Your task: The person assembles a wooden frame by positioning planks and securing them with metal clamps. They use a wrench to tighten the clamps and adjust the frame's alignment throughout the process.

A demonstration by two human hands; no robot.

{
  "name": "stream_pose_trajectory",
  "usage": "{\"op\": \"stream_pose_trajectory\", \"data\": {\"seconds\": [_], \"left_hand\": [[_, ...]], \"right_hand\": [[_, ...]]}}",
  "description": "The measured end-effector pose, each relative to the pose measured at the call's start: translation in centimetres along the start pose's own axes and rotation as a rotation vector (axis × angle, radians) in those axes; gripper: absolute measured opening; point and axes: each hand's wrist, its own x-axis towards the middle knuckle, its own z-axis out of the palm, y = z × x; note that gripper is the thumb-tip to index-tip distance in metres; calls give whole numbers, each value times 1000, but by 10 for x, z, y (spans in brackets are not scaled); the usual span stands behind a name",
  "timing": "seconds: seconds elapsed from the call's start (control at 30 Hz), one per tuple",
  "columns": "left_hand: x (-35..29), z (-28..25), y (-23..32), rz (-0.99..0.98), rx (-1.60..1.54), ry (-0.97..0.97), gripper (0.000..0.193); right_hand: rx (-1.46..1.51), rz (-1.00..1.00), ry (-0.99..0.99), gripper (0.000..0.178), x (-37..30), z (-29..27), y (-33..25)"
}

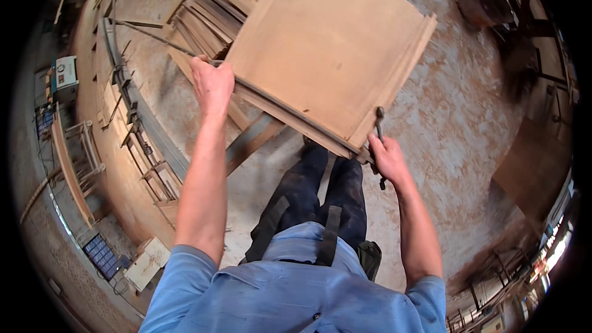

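Note:
A large flat wooden panel (pixel 327 49) lies in front of me, turned at a slant, with strips along its sides. Along its near edge runs a long dark bar clamp (pixel 277 100), its bar sticking out past the panel's left corner. My left hand (pixel 213 83) is closed round the bar beside that corner. At the near right corner, my right hand (pixel 390 159) is wrapped around the clamp's screw end, where a dark crossbar handle (pixel 380 118) stands out above and below the fingers. Part of the screw end is hidden by that hand.
Stacked wooden strips (pixel 206 21) lie beyond the panel on the left. A wooden support (pixel 253 139) stands under the panel's near side. Further left are a metal rack (pixel 145 129) and a box-shaped machine (pixel 65 73). A brown sheet (pixel 533 169) lies at the right.

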Motion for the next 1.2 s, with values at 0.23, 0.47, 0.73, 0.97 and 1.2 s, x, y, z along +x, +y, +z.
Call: {"op": "stream_pose_trajectory", "data": {"seconds": [0.23, 0.47, 0.73, 0.97, 1.2], "left_hand": [[12, -15, -55, 520, 62, -63, 44], [8, -39, -11, -275, -557, -328, 53], [-4, -27, 10, -492, -859, -206, 50], [-7, -6, -5, -496, -802, -91, 40], [6, -8, -37, 74, -137, -97, 47]], "right_hand": [[61, 113, -95, 51, -6, -4, -17], [87, 121, -60, 50, -6, -2, -16], [72, 149, -85, 50, -11, -5, -32], [-2, 113, -68, 50, -10, -6, -34], [-46, 84, -54, 52, -5, -3, -17]]}}
